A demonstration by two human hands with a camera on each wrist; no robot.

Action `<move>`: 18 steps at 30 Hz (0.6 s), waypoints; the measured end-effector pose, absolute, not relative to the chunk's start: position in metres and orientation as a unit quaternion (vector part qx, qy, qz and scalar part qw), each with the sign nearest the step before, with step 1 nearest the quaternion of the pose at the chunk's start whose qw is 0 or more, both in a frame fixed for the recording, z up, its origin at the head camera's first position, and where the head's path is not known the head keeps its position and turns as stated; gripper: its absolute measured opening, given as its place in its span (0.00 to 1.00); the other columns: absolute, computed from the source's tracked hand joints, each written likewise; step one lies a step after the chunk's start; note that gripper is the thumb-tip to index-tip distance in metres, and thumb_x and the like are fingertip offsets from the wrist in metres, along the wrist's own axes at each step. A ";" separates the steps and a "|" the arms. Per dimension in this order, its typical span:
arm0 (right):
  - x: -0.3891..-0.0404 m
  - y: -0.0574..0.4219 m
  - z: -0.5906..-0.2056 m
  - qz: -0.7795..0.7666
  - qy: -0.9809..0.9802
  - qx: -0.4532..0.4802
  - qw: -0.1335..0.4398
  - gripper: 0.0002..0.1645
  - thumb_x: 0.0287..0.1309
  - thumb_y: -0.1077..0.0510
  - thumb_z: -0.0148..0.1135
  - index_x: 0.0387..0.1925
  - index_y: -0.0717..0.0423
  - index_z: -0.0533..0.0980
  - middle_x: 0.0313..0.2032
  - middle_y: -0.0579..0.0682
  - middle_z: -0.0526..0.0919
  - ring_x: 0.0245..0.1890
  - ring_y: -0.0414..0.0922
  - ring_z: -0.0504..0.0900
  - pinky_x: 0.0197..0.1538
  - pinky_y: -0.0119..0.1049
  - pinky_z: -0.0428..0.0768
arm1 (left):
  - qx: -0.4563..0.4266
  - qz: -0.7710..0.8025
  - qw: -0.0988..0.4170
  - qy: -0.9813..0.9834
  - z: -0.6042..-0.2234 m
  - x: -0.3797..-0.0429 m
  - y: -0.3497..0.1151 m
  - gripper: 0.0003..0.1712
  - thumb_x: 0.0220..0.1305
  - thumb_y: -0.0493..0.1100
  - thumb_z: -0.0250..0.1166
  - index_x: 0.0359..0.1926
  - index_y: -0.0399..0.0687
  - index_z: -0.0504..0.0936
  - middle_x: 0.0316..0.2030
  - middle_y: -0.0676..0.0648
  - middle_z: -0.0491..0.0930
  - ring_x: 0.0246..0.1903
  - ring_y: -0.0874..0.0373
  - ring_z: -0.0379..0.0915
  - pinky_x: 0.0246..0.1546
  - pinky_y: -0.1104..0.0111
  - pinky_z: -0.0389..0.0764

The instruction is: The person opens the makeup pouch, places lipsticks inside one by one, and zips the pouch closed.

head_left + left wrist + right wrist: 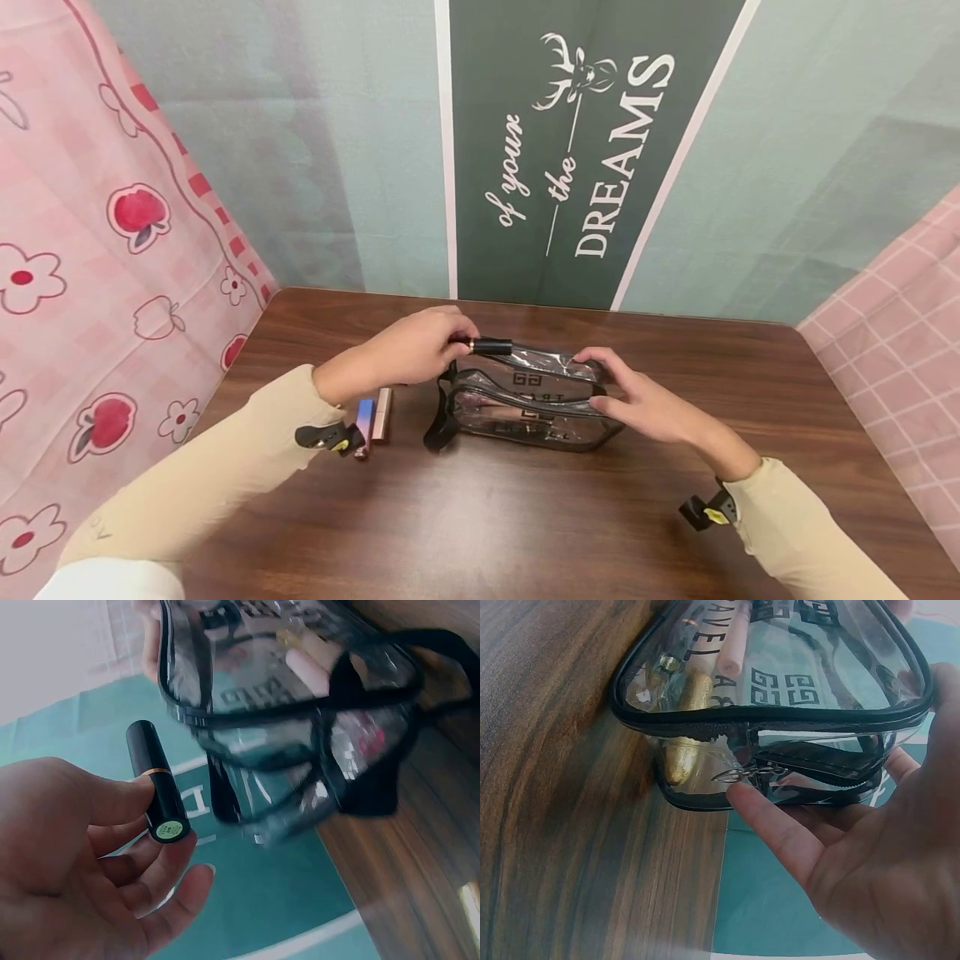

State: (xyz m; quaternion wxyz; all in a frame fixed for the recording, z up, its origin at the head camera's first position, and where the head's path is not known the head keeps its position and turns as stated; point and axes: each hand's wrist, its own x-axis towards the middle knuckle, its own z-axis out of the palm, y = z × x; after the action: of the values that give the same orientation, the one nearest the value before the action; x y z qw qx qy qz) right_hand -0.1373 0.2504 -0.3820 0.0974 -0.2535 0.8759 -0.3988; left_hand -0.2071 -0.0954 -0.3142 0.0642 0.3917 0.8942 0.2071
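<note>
My left hand (420,346) pinches a black lipstick tube (491,346) with a thin gold band and a pale green label on its end. The tube is level, over the back left rim of a clear cosmetic bag (551,406) with black piping. At the bag's right end, my right hand (652,404) grips the zipped opening, thumb on the front edge and fingers at the back edge. In the right wrist view the thumb touches by the metal zipper pull (731,776). Inside the bag lie a gold tube (690,727) and a pink tube (735,649).
Left of the bag, a blue-to-pink tube (364,421) and a rose-gold lipstick tube (382,414) lie side by side on the brown wooden table (480,525). A black strap (441,429) hangs off the bag's left end. Printed cloths hang behind and on both sides.
</note>
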 end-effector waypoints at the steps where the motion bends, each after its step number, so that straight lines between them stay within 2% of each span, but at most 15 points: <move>1: -0.137 0.250 -0.382 -0.401 0.875 -0.254 0.099 0.32 0.68 0.65 0.60 0.68 0.47 0.59 0.55 0.59 0.78 0.53 0.58 0.80 0.53 0.40 0.79 | 0.397 0.207 0.064 0.892 -0.315 -0.207 -0.092 0.11 0.73 0.38 0.63 0.51 0.42 0.85 0.45 0.48 0.82 0.43 0.56 0.77 0.49 0.60 0.78; 18: -0.141 0.252 -0.382 -0.415 0.866 -0.251 0.116 0.32 0.69 0.64 0.59 0.68 0.46 0.58 0.54 0.62 0.78 0.52 0.59 0.80 0.51 0.39 0.79 | 0.425 0.217 0.087 0.875 -0.320 -0.203 -0.043 0.11 0.73 0.41 0.63 0.52 0.45 0.84 0.46 0.51 0.81 0.44 0.59 0.75 0.50 0.64 0.77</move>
State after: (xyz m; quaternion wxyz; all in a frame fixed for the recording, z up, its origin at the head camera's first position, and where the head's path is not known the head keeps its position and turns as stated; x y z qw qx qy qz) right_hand -0.1410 0.2517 -0.3816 0.1159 -0.2515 0.8664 -0.4155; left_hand -0.2027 -0.0427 -0.3201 0.0872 0.4247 0.8746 0.2170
